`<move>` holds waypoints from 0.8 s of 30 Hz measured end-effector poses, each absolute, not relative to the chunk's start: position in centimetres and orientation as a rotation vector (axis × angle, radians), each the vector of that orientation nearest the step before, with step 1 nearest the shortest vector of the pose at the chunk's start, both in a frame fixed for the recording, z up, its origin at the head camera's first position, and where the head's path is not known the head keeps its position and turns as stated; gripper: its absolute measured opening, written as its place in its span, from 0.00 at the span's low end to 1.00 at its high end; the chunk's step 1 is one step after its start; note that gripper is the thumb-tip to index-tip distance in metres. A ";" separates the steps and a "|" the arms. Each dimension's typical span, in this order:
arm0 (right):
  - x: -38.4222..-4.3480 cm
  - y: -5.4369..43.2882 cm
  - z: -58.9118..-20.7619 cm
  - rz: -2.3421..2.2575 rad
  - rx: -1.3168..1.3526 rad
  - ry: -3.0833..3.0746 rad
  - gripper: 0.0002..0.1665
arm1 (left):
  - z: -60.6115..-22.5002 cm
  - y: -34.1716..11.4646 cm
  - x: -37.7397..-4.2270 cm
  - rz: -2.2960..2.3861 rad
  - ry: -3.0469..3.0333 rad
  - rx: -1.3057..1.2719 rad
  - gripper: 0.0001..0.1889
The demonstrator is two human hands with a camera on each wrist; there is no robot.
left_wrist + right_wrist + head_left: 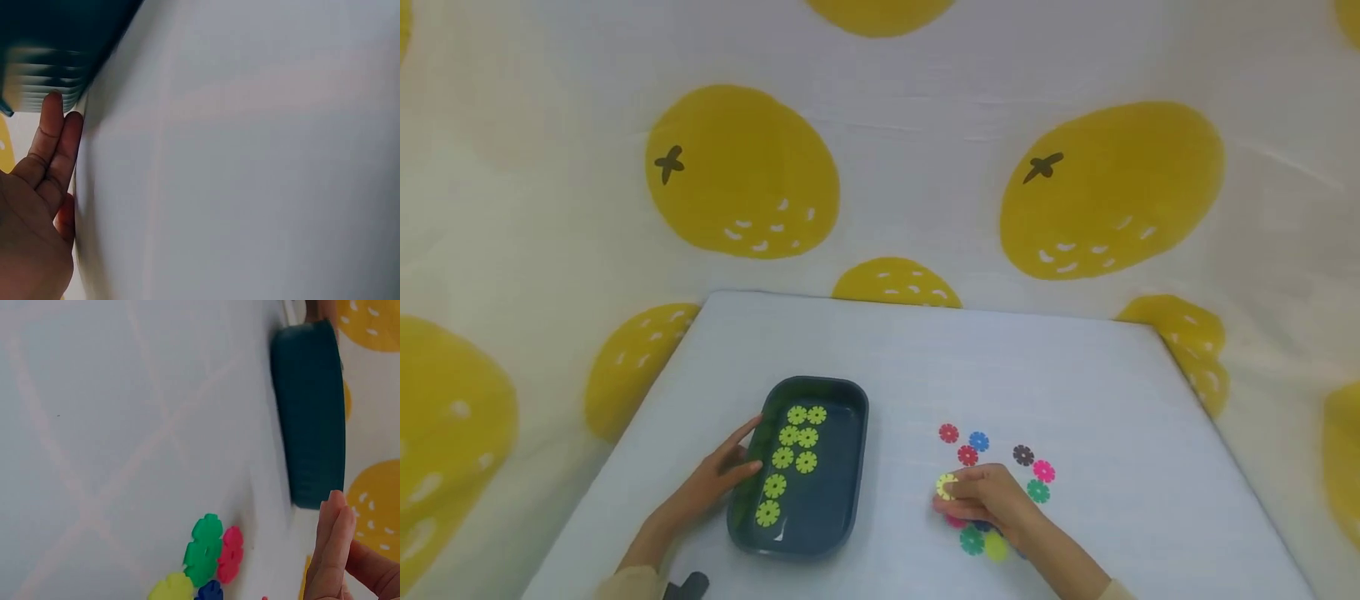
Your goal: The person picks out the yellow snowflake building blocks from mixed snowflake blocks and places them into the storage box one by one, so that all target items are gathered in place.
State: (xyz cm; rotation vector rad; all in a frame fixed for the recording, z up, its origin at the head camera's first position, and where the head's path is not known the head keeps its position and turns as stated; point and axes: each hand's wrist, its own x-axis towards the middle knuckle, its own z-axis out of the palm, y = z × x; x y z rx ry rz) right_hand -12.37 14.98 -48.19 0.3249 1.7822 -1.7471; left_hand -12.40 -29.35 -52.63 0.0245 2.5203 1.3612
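Observation:
My left hand (711, 482) rests against the left side of a dark teal tray (825, 525), its fingers fairly straight and touching the wall, as the left wrist view also shows. Inside the tray, several yellow-green notched discs (782, 457) lie in two rough columns toward the left. To the right of the tray, my right hand (996, 498) pinches a yellow notched disc (946, 483) between thumb and fingers, above a loose group of discs. Among these are a green disc (204, 551), a pink disc (230, 554) and a yellow disc (996, 547); the hand covers part of the group.
Red discs (967, 455), a blue disc (979, 442) and a black disc (1023, 455) lie beyond the right hand on the white-covered table (925, 358). A small dark object (688, 587) sits by the left wrist. Fruit-patterned cloth (917, 167) hangs behind the table.

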 end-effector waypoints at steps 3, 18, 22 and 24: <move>-12.6 14.3 -47.9 -1.738 0.298 1.784 0.26 | -52.6 -29.3 -12.2 1.371 2.530 0.017 0.37; -13.0 10.1 -45.5 -1.707 0.234 1.802 0.36 | -52.0 -28.4 -12.3 1.381 2.537 0.029 0.38; -13.3 8.8 -44.7 -1.704 0.163 1.768 0.36 | -51.7 -28.6 -12.0 1.385 2.535 0.026 0.38; -13.6 8.2 -44.4 -1.686 0.120 1.767 0.35 | -51.6 -28.7 -11.8 1.388 2.533 0.012 0.38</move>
